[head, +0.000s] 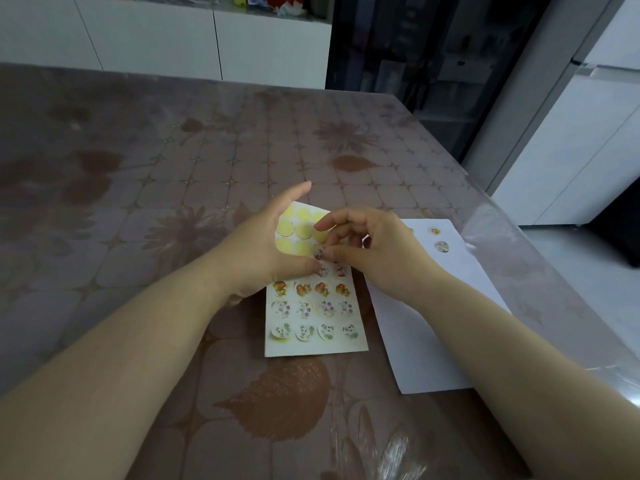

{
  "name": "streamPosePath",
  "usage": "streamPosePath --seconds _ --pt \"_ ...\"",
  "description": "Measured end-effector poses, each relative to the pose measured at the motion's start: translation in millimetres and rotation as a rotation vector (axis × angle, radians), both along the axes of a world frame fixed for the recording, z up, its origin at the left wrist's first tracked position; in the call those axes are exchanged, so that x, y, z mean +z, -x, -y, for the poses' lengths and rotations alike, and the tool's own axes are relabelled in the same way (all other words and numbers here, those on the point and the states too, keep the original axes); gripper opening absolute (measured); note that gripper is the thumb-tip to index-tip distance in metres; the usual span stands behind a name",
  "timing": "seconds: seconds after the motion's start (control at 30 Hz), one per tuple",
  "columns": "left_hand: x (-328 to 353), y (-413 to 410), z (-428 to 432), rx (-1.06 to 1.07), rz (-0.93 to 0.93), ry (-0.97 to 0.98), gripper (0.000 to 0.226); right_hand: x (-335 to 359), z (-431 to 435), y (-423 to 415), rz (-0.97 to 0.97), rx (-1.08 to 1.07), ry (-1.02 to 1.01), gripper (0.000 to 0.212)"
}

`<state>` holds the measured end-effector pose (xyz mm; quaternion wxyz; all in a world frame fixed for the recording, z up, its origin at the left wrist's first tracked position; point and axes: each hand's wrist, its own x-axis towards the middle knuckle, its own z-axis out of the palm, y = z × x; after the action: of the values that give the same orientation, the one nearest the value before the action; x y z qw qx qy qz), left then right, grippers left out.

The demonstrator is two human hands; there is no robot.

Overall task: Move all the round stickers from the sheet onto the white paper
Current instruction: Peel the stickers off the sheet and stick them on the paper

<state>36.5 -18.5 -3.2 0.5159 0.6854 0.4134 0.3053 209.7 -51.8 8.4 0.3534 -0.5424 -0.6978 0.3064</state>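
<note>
We see the sticker sheet (316, 317) lying flat on the tabletop (145, 161), cream-coloured, its upper rows peeled to bare yellow circles; three full rows of four printed round stickers remain below, twelve, with part of another row under our fingers; two round stickers (441, 246) sit on the white paper (426, 344), just right of the sheet; our left hand (268, 249) presses the sheet, fingers spread; our right hand (372, 252) pinches a sticker (319, 252) at mid-sheet; the paper's right side nears the tabletop edge; wide room lies left and beyond.
</note>
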Motion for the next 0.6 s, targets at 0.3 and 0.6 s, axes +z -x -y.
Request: streamPosePath --seconds 0.3,0.6 --pt "-4 -1 -3 0.035 -0.032 0.015 0.105 7 2 -1 0.001 0.044 0.007 0.015" --pt "-1 1 -2 0.011 -0.022 0.048 0.107 12 1 -5 -0.062 -0.043 0.074 0.015"
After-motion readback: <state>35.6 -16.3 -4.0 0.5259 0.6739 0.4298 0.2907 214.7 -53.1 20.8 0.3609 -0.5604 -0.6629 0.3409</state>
